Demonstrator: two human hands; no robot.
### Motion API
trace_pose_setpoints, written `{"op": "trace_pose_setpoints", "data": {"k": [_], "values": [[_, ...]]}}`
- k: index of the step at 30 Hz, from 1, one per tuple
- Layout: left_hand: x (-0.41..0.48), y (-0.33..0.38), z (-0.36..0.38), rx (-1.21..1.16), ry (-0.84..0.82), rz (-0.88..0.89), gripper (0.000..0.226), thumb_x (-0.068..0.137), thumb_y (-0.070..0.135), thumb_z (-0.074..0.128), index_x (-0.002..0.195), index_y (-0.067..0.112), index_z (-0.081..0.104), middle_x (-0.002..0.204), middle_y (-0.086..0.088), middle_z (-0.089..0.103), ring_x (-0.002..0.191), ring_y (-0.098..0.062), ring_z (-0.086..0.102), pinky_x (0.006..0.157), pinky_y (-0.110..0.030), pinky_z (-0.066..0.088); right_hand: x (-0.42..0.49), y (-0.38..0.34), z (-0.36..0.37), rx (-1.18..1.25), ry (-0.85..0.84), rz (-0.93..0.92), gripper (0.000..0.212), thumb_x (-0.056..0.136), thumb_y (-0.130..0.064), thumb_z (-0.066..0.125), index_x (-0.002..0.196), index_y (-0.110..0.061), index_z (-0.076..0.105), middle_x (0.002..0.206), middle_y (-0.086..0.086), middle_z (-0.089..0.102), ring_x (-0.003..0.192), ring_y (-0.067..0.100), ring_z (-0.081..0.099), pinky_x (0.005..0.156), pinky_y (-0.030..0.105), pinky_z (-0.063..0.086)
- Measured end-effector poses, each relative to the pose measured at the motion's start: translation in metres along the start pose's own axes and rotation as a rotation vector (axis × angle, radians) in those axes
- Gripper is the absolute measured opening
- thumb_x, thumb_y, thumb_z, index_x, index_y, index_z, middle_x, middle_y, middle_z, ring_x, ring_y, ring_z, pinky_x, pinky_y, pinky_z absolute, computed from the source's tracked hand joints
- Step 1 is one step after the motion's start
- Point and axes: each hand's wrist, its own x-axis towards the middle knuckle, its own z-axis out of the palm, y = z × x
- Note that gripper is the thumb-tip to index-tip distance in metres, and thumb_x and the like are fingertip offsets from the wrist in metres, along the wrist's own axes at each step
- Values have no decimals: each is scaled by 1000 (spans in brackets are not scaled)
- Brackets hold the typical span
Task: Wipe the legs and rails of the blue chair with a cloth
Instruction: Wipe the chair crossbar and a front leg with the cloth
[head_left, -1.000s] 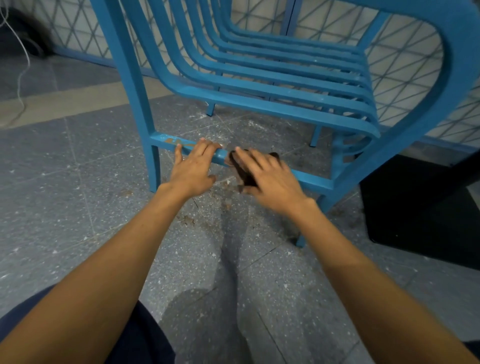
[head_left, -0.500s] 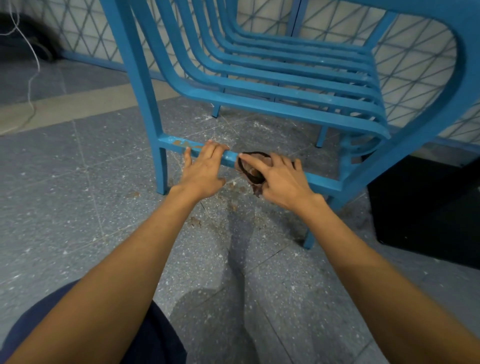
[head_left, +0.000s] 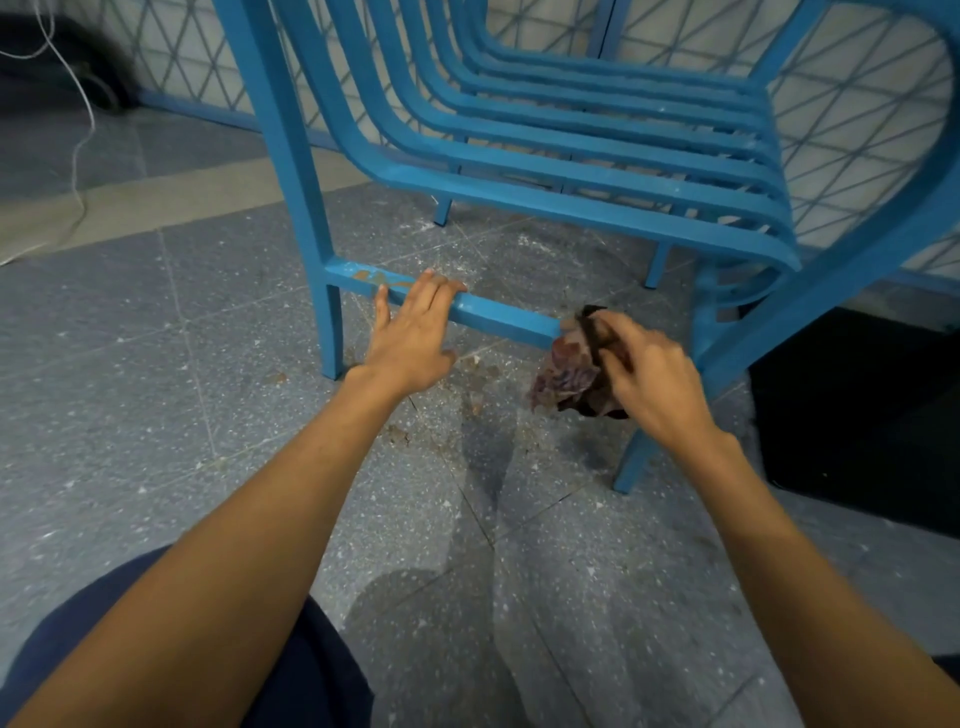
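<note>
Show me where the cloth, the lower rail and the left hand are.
cloth (head_left: 566, 373): head view, its crumpled reddish bunch.
lower rail (head_left: 506, 315): head view, bare middle stretch.
left hand (head_left: 410, 340): head view, back of the hand.

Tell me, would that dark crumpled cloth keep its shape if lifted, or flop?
Probably floppy: the dark reddish crumpled cloth hangs in loose folds beside the right hand. Likely light, since that one hand's grip carries it. Bunched up, it seems unlikely to slip.
</note>
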Motion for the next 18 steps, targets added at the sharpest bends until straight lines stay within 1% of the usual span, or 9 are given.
{"op": "trace_pose_setpoints", "data": {"k": [2, 4, 6, 7, 9, 10, 12, 14, 18], "values": [[0, 0, 0, -4, 7, -1, 76, 85, 19, 65, 146, 22, 20, 154, 3, 17, 148, -15, -2, 114, -55, -9, 12, -11, -6, 99, -36, 167, 29, 95, -24, 43, 123, -21, 50, 114, 16, 64, 104, 41, 58, 81, 44, 43], [0, -1, 1, -16, 11, 1, 76, 85, 21, 65, 146, 23, 20, 155, 3, 17, 147, -15, -2, 114, -56, -8, 31, -35, -3, 125, -134, 301, 33, 97, -34, 35, 122, -19, 50, 120, 16, 61, 111, 39, 55, 93, 47, 38], [0, -1, 2, -34, 5, 5, 76, 85, 22, 65, 146, 23, 19, 156, 2, 16, 147, -15, -3, 114, -57, -8, 44, -62, 11, 49, -266, 278, 44, 95, -47, 28, 123, -19, 48, 127, 14, 56, 121, 37, 48, 105, 56, 25], [0, -2, 2, -36, -3, -1, 77, 85, 21, 63, 147, 21, 18, 157, 1, 14, 147, -15, -4, 115, -57, -8, 48, -74, 20, -7, -327, 233, 51, 92, -56, 26, 126, -22, 45, 132, 13, 52, 124, 39, 43, 105, 59, 20], [1, -2, 4, -23, -26, -14, 79, 86, 19, 61, 149, 17, 13, 158, -1, 11, 147, -16, -6, 115, -58, -7, 50, -87, 34, -134, -373, 173, 70, 81, -77, 26, 132, -29, 38, 140, 12, 45, 127, 43, 37, 101, 61, 19], [1, -3, 4, -21, -21, -13, 80, 86, 21, 61, 150, 17, 13, 158, -2, 12, 147, -16, -6, 115, -58, -7, 48, -87, 38, -194, -341, 145, 76, 78, -82, 28, 133, -31, 37, 139, 12, 45, 126, 43, 39, 100, 61, 22], [1, -4, 6, -31, 0, 3, 79, 85, 26, 64, 148, 20, 16, 157, 0, 14, 147, -16, -5, 115, -59, -7, 42, -76, 39, -268, -211, 49, 69, 82, -75, 37, 135, -31, 35, 134, 10, 51, 120, 40, 46, 97, 55, 30], [2, -5, 7, -39, 11, 12, 80, 83, 24, 66, 147, 23, 18, 156, 1, 16, 148, -16, -4, 114, -60, -7, 31, -56, 36, -267, -118, -30, 58, 89, -58, 48, 138, -33, 32, 129, 7, 55, 116, 35, 50, 96, 50, 35], [1, -8, 5, -15, 4, 28, 81, 83, 21, 67, 147, 25, 17, 156, 3, 16, 148, -15, -3, 114, -60, -9, 2, -9, 15, -209, -9, -2, 53, 89, -36, 59, 138, -33, 38, 129, 3, 57, 114, 34, 53, 98, 46, 36]]}}
